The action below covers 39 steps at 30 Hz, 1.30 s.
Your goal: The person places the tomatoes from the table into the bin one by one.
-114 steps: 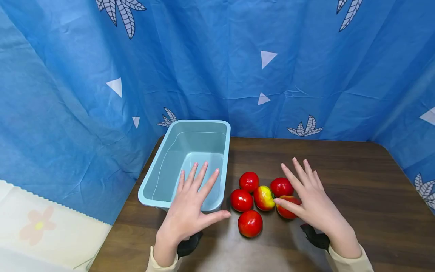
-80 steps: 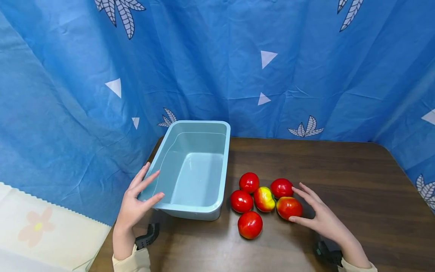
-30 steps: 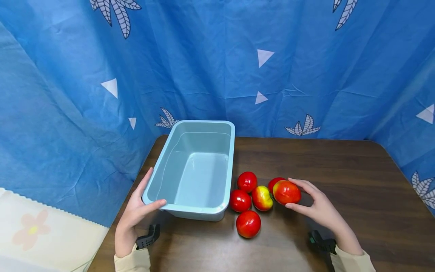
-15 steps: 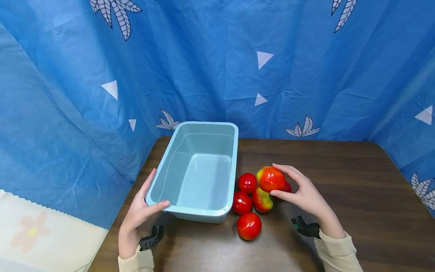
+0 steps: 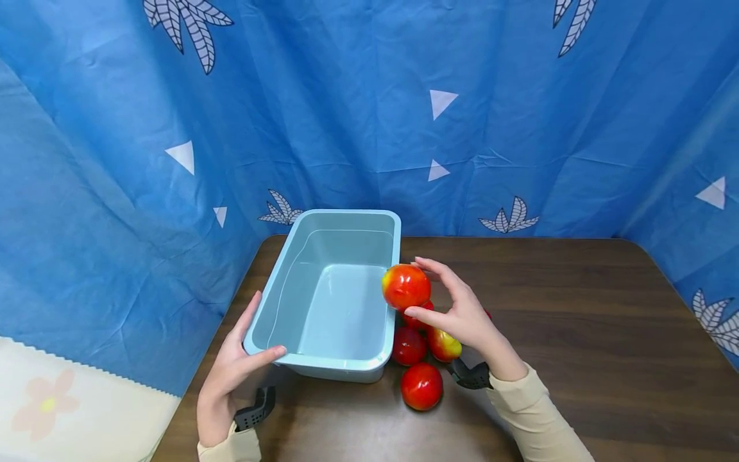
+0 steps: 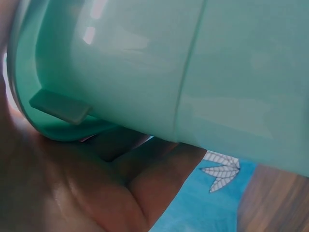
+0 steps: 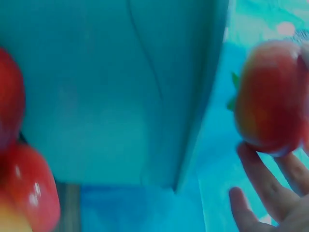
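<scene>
My left hand grips the near left corner of a light blue plastic tub, thumb over the rim and fingers along the outside wall. In the left wrist view the fingers lie under the tub's rim. My right hand holds a glossy red-and-yellow peach between thumb and fingertips, raised over the tub's right rim. Small green leaves show on this peach in the right wrist view. Nothing lies on the visible tub floor.
Right of the tub, several shiny fruits cluster on the brown wooden table: a red one nearest, another red one, a red-and-yellow one. My right hand partly covers others. A blue curtain hangs behind.
My left hand has moved from above the tub to its corner and taken hold. My right hand has picked up the peach from the cluster's right side and carried it left to the tub's rim.
</scene>
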Each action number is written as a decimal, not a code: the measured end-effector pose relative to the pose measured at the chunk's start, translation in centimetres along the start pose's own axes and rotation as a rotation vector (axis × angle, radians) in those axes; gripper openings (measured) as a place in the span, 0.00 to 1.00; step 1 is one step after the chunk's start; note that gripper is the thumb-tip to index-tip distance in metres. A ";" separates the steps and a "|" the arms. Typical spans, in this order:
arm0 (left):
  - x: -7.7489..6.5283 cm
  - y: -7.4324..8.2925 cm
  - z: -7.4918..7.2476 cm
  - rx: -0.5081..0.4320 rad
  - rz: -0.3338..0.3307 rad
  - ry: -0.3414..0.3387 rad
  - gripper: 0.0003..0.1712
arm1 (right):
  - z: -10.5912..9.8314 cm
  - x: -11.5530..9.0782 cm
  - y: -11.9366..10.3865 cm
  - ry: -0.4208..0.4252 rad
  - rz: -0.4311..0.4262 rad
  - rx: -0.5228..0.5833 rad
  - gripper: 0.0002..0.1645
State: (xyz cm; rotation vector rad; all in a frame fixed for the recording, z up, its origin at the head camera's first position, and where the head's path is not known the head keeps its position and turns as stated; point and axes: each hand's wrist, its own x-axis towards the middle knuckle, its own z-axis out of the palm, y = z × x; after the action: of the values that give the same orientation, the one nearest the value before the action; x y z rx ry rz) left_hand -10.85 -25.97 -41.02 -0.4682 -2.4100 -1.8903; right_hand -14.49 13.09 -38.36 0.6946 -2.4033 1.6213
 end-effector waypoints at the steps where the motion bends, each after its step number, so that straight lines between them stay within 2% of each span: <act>1: 0.0 0.0 0.0 0.003 -0.002 -0.002 0.58 | 0.5 0.2 -0.2 0.008 -0.001 0.018 0.45; 6: 0.0 0.0 -0.1 0.030 -0.005 -0.003 0.58 | 2.8 0.9 -0.9 0.014 -0.021 0.042 0.43; 13: -0.1 0.0 -0.2 0.012 0.003 0.001 0.57 | 5.4 1.3 -1.2 -0.030 -0.117 -0.056 0.44; 19: 0.1 0.0 -0.2 0.009 0.011 -0.005 0.57 | 5.8 0.8 -0.9 -0.023 -0.139 -0.132 0.47; 24: 0.2 -0.1 -0.1 0.025 -0.003 -0.005 0.58 | 4.4 -0.2 0.0 0.027 -0.090 -0.099 0.44; 28: 0.3 -0.1 -0.1 0.043 -0.003 -0.001 0.58 | 2.2 -1.0 0.8 0.058 -0.024 -0.103 0.38; 33: 0.3 -0.1 -0.2 0.026 0.001 -0.011 0.57 | -0.9 -2.4 3.9 0.112 0.060 -0.130 0.29; 39: 0.2 -0.1 -0.2 0.023 0.005 -0.022 0.57 | -3.8 -4.3 7.1 0.177 0.212 -0.184 0.31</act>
State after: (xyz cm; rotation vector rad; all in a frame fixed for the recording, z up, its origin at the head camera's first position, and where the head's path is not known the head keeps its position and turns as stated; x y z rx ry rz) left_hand -11.13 -26.14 -40.99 -0.4954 -2.4391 -1.8635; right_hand -14.44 20.00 -44.43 0.2622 -2.5209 1.4367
